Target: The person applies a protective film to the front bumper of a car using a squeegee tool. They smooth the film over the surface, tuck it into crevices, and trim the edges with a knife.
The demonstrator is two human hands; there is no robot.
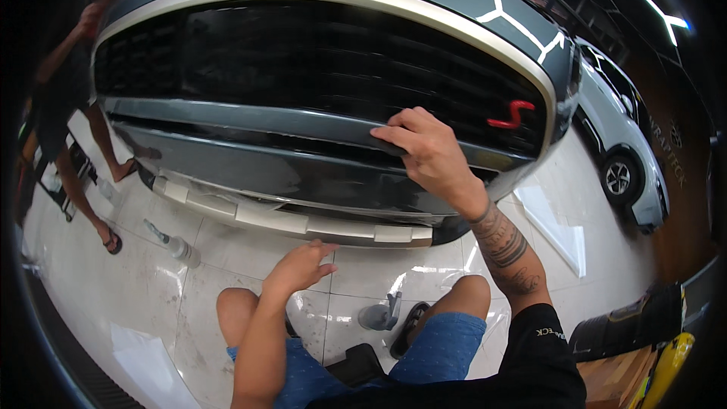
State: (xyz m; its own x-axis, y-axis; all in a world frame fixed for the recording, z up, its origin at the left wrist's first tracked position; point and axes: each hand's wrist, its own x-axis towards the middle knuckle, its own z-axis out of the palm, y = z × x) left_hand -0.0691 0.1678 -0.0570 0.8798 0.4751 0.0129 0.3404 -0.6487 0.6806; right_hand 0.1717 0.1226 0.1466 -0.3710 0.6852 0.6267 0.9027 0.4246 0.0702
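Note:
In front of me is the dark grey front bumper [250, 167] of a car, below its black grille [303, 53]. My right hand [424, 144] is closed in a pinch at the narrow grey strip [257, 119] under the grille, right of its middle. A small dark flat tool [392, 147] shows partly beneath its fingers, mostly hidden by the hand. My left hand [303, 265] is open, its fingers stretched toward the right. It is just below the pale lower trim [273, 220] and appears empty. Loose clear film [356, 214] runs along the bumper's lower edge.
A spray bottle [180, 246] stands on the tiled floor at left, another bottle [379, 313] between my feet. White sheets [553, 227] lie on the floor. Another person [64, 129] stands at left. A light-coloured car [617, 129] is parked at right, beyond a black bag [628, 322].

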